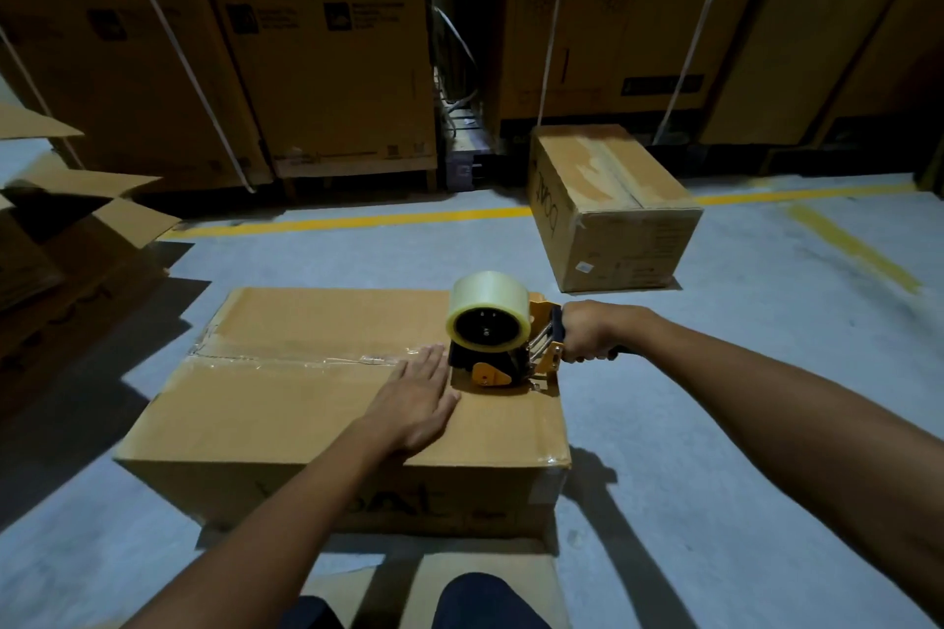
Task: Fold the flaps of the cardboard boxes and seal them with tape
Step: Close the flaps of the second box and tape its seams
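- the cardboard box sits on the floor just in front of the person, flaps down, with a strip of clear tape laid along its centre seam from the left edge.
- the right hand is clenched round the handle of the tape dispenser, which stands on the seam near the box's right edge.
- the left hand lies flat, fingers straight, pressing the lid just beside the dispenser.
- to finish well: keep the flaps pinned, carry the tape over the right edge and down the side, then tear it against the blade.
- its contents are hidden; the open box at left is dark inside, possibly empty; the sealed box beyond is shut.
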{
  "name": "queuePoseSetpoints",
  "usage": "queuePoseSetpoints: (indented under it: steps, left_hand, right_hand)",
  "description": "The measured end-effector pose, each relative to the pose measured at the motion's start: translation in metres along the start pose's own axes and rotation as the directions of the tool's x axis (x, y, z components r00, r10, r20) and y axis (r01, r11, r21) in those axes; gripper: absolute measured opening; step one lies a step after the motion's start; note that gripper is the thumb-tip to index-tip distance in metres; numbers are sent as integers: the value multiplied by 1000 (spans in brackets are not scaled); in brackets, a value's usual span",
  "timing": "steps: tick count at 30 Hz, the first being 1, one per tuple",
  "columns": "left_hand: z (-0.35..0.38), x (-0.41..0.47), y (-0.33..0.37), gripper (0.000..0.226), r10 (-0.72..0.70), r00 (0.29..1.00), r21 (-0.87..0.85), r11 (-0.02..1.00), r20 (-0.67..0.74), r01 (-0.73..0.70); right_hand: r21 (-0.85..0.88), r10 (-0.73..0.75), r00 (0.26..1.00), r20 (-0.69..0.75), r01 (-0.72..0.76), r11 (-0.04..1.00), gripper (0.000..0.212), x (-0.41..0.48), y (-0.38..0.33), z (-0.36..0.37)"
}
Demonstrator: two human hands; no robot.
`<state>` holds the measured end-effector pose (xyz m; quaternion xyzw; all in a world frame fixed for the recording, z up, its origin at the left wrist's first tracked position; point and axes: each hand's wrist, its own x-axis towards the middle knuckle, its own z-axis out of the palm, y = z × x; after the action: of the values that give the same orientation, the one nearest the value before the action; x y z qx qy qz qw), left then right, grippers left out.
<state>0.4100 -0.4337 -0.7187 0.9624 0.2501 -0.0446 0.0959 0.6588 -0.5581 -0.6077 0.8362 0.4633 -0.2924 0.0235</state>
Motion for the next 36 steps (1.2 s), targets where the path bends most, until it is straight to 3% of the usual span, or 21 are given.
queuePoseSetpoints:
  steps: [5,9,17,22,27,36]
  left_hand:
    - [3,13,33,59,64,997,-16,998,-32,-64]
    - [10,14,26,66,62,996,-52,997,-70,-66]
    - [5,17,41,70,11,1000,14,1000,-10,-11]
    - [6,28,87,65,135,990,-46,990,-41,-136]
    - [10,33,93,63,147,986,-43,988,-78,-151]
    - [10,42,97,66,137,990,15,990,5,-138]
  right_hand:
    - [7,-25,1000,-7,25,1000,13,-5,-2,-1]
    - [20,-9,1000,-7,9,1000,8,-9,17,0]
    - [50,77,996,-41,-75,996,2,-30,71,-6]
    - [64,71,997,-42,-68,996,4,-31,68,-7]
    - [89,61,997,-38,-58,994,2,-30,76,-1]
    - [123,118,990,-83,-107,987,17,-36,126,20]
